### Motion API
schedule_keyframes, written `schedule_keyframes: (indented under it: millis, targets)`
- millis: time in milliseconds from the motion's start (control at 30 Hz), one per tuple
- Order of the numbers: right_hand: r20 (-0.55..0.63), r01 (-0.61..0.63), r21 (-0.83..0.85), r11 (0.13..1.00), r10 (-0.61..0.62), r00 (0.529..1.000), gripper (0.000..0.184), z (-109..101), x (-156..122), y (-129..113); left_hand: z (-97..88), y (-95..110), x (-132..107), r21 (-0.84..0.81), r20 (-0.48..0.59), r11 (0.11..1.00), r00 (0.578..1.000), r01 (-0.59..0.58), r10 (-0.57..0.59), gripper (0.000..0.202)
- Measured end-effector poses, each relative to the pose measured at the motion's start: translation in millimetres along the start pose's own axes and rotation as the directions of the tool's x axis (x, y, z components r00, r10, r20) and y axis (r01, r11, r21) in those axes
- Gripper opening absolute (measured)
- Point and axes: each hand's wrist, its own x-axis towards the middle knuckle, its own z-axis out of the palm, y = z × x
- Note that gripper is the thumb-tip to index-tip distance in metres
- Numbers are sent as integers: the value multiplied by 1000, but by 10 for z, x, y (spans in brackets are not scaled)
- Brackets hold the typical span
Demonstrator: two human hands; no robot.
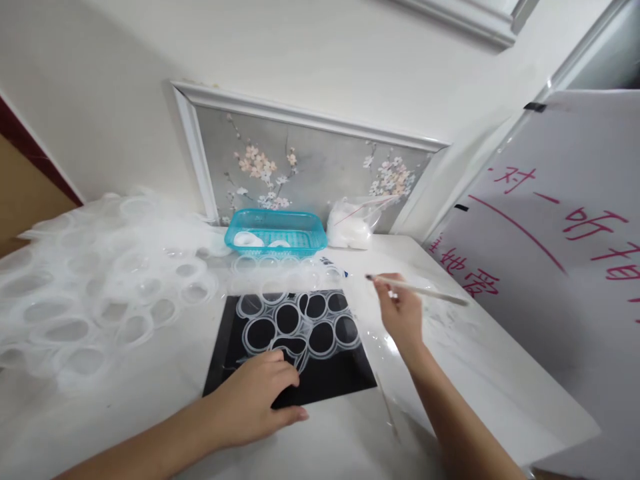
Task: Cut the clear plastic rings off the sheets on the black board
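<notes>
On a black mat lies a translucent white sheet of joined rings, with the black showing through the holes. My left hand rests at the near edge of this sheet, thumb spread away from its bent fingers; the fingertips' contact with the sheet is partly hidden. To the right of the mat, above the white table, my right hand is closed around a slim, pale pen-like stick. The stick has a dark tip pointing left, and its exact kind is unclear.
A large pile of similar ring sheets covers the table's left side. Behind the mat stand a turquoise basket with white rings inside and a clear bag of white material. A whiteboard borders the right. A thin stick lies near the mat.
</notes>
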Motion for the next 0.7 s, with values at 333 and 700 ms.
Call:
schedule_keyframes:
  millis: [333, 700]
  targets:
    - [465, -597, 573, 561, 377, 801, 28, 217, -348, 97, -48, -260, 8, 226, -225, 962, 969, 153, -101, 33]
    - [605, -702, 711, -36, 541, 585, 26, 226, -316, 247, 49, -331, -159, 209, -148, 967, 982, 147, -117, 57]
